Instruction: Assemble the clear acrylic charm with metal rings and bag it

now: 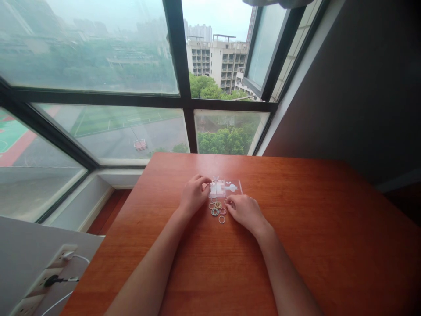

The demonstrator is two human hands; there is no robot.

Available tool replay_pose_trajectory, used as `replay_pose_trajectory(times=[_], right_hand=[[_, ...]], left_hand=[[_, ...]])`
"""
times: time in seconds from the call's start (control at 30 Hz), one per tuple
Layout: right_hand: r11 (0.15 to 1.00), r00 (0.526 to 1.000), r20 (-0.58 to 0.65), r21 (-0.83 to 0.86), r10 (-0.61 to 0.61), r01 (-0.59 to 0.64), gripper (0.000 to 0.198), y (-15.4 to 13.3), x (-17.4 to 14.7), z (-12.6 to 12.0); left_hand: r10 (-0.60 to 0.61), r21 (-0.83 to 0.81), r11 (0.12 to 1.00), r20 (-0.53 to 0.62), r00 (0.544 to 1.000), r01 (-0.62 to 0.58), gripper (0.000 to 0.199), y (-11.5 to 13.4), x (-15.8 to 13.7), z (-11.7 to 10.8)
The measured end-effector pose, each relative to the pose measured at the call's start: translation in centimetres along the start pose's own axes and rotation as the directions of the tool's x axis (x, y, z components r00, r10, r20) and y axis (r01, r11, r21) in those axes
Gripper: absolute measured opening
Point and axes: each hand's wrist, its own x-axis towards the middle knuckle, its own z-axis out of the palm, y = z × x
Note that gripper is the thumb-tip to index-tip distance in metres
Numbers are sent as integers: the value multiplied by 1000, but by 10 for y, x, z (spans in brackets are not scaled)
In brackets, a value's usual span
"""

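Observation:
Several small rings, white, pink, yellowish and grey-green, lie loosely grouped on the wooden table. Just behind them is a clear plastic holder with a whitish printed shape on it and a small upright part. At the holder's left edge is my left hand, its thumb and fingers closed in a pinch; what they hold is too small to make out. On the right of the group, my right hand pinches a pale ring at its fingertips, low over the table.
The reddish-brown table reaches back to a dark-framed window, with one pane swung open at the upper right. Sockets with plugs and white cables are on the low wall at left. A dark wall rises on the right.

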Motion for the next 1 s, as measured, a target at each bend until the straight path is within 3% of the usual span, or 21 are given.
replay_pose_trajectory(times=[0.27,0.47,0.63,0.8,1.0], right_hand=[[1000,1000,-18,-11,18,-18,15,-4,1,1],[956,977,-212,292,28,36,13,1,3,1],[842,957,-289,521,16,143,17,4,6,5],[775,959,-280,614,40,147,18,3,5,3],[760,957,-285,632,48,150,19,4,5,3]], left_hand=[[-5,-36,999,9,1000,5,16,3,0,0],[47,-131,990,21,999,-44,14,7,0,0],[160,-379,920,133,978,-99,19,20,-3,1],[228,-439,890,198,953,-122,14,26,-3,0],[238,-422,898,220,946,-128,11,23,-3,-1]])
